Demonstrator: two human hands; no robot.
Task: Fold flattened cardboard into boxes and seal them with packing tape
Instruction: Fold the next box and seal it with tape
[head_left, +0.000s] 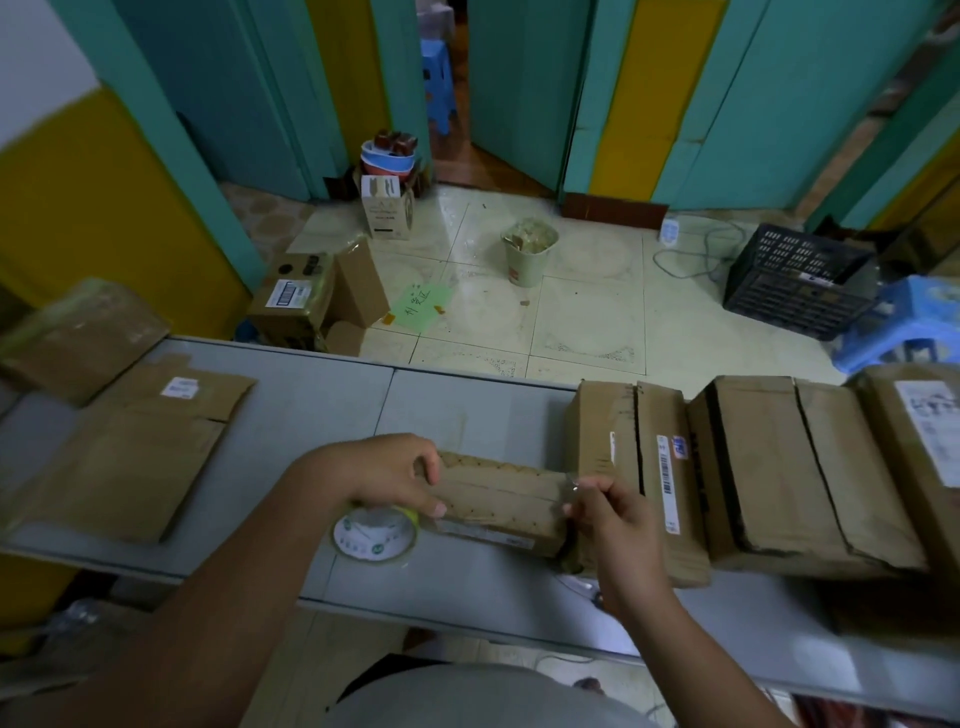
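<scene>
A small brown cardboard box lies on the grey table in front of me. My left hand grips the roll of clear packing tape at the box's left end, fingers curled over the box's edge. My right hand pinches the shiny free end of the tape at the box's right end. Clear tape runs along the box between the two hands.
Flattened cardboard lies on the table's left side. Several taped boxes stand in a row on the right. Beyond the table, on the tiled floor, are more boxes, a bin, a black crate and a blue stool.
</scene>
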